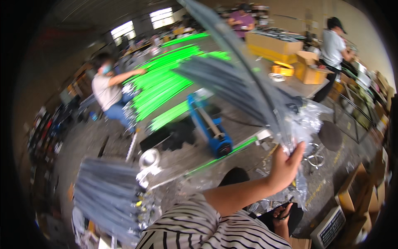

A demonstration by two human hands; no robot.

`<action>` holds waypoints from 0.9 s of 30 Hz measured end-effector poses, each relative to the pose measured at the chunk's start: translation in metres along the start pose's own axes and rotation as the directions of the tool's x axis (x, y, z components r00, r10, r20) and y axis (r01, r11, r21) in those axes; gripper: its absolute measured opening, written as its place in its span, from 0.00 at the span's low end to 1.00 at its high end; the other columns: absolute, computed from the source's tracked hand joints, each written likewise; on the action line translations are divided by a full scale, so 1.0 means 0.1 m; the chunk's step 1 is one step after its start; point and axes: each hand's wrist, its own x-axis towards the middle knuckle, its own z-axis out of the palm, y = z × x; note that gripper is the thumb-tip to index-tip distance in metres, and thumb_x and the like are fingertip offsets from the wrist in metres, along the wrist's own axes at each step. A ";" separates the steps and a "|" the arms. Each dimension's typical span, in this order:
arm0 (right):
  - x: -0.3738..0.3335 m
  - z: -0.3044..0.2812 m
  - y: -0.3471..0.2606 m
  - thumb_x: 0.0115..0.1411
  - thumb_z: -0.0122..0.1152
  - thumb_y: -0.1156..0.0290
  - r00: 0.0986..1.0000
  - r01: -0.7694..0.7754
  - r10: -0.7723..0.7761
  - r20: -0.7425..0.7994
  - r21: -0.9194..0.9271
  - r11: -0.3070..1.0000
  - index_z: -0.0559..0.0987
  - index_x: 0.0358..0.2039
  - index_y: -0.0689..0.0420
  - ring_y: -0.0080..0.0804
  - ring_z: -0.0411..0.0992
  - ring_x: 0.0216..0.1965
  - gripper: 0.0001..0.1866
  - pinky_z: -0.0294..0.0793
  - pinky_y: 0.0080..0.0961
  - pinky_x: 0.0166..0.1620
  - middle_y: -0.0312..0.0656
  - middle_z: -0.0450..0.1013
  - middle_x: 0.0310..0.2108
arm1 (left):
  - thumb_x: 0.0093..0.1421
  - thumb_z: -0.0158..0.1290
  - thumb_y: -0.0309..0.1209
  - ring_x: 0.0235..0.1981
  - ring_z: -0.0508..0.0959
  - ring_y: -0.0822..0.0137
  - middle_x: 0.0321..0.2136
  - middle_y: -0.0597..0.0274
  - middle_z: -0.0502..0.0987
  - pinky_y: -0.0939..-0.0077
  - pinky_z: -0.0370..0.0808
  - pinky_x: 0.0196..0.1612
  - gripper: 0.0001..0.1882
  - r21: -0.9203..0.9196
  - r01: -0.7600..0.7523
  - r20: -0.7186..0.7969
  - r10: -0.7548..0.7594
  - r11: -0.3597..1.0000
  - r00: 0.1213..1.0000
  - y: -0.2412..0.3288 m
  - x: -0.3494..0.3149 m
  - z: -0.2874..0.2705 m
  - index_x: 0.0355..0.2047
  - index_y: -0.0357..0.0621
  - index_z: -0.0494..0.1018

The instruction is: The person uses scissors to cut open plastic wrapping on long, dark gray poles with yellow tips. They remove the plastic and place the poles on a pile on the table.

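Observation:
My left hand [286,167] grips the near end of a long dark strip in a clear plastic sleeve [244,56]. The strip slants up and away to the top of the view, blurred by motion. Lower down, close to my body, my right hand [282,213] is closed on a small black-handled tool [285,215] whose kind I cannot make out. Just beyond the left hand, a pile of grey wrapped long pieces [232,81] lies on a table, with crumpled clear plastic [309,116] at its near end.
Bright green strips [166,85] cover the table ahead, where a seated person [108,87] reaches over them. A blue tool [207,128] lies nearer. Another grey bundle [107,195] is at left. Cartons [356,191] stand at right; two more people [333,47] work farther back.

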 end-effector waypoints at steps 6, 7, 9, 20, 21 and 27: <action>0.15 -0.31 -0.03 0.51 0.44 0.40 0.991 0.020 -0.033 0.132 0.098 0.995 0.60 0.15 0.49 0.18 0.48 0.10 0.25 0.53 0.12 0.13 0.28 0.48 0.10 | 0.57 0.44 0.28 0.07 0.64 0.76 0.09 0.68 0.63 0.83 0.60 0.09 0.06 0.319 -0.309 -0.154 0.370 0.896 0.916 1.55 0.02 -0.97 0.26 0.45 0.58; 0.12 -0.29 -0.02 0.51 0.45 0.41 0.991 0.026 -0.039 0.129 0.102 0.994 0.58 0.14 0.49 0.18 0.48 0.10 0.25 0.52 0.12 0.13 0.28 0.48 0.10 | 0.57 0.44 0.29 0.06 0.64 0.74 0.08 0.66 0.64 0.82 0.61 0.08 0.06 0.427 -0.331 -0.186 0.440 0.841 0.878 1.79 0.00 -1.27 0.26 0.46 0.58; 0.09 -0.12 -0.03 0.50 0.46 0.40 0.994 0.052 -0.060 0.093 0.086 0.995 0.53 0.12 0.49 0.18 0.47 0.10 0.28 0.50 0.13 0.12 0.28 0.46 0.10 | 0.56 0.46 0.29 0.06 0.63 0.74 0.09 0.66 0.63 0.81 0.61 0.08 0.07 0.755 -0.131 -0.397 0.606 0.643 0.689 2.11 -0.21 -2.02 0.27 0.46 0.57; 0.46 0.05 0.03 0.47 0.44 0.36 0.993 -0.094 0.105 0.060 -0.165 0.982 0.56 0.11 0.48 0.19 0.48 0.09 0.28 0.48 0.14 0.12 0.28 0.48 0.08 | 0.45 0.46 0.26 0.39 0.71 0.45 0.34 0.34 0.70 0.66 0.68 0.43 0.19 0.166 0.952 -0.825 0.565 0.257 -0.008 2.19 -2.82 -5.08 0.36 0.24 0.61; 0.47 0.09 0.05 0.48 0.44 0.36 0.993 -0.094 0.105 0.056 -0.180 0.979 0.56 0.11 0.48 0.18 0.48 0.09 0.28 0.48 0.14 0.12 0.28 0.48 0.08 | 0.44 0.46 0.26 0.39 0.71 0.46 0.34 0.35 0.70 0.67 0.68 0.43 0.19 0.116 0.972 -0.831 0.556 0.204 -0.017 2.11 -3.03 -5.22 0.37 0.25 0.62; 0.51 0.13 0.09 0.49 0.43 0.37 0.992 -0.105 0.119 0.044 -0.230 0.967 0.56 0.11 0.47 0.17 0.46 0.08 0.28 0.46 0.13 0.11 0.27 0.47 0.08 | 0.45 0.51 0.37 0.40 0.72 0.51 0.35 0.39 0.71 0.68 0.69 0.43 0.26 -0.069 0.978 -0.906 0.398 0.194 -0.143 1.98 -3.33 -5.24 0.39 0.25 0.62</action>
